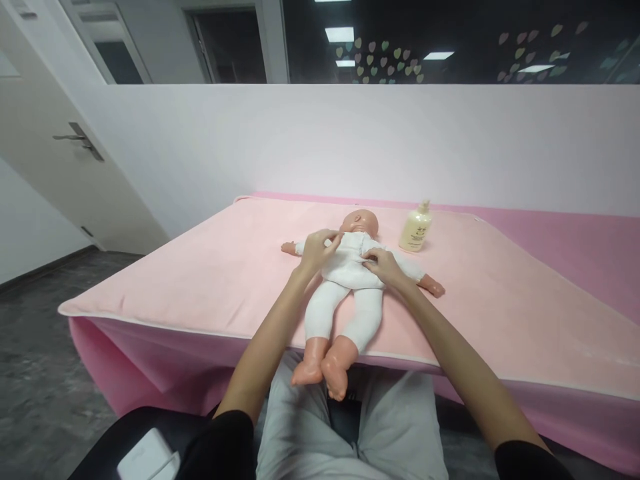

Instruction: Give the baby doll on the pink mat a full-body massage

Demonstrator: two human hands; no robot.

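A baby doll point(345, 323) lies on its back with its head at the far side and its feet over the near table edge. It wears a white top point(343, 270) and white leggings. My left hand point(319, 250) rests at the left side of the doll's chest, thumb and fingers apart on the cloth. On the other side, my right hand point(384, 265) pinches the front of the white top between thumb and fingers. Both arms of the doll are spread outward, and its head is turned to the left.
A pale yellow pump bottle point(415, 229) stands right of the doll's head. Pink cloth point(200, 273) covers the table and hangs over its front edge. A white case point(149, 457) lies at lower left. Behind are a white wall, a window and a door point(75, 147).
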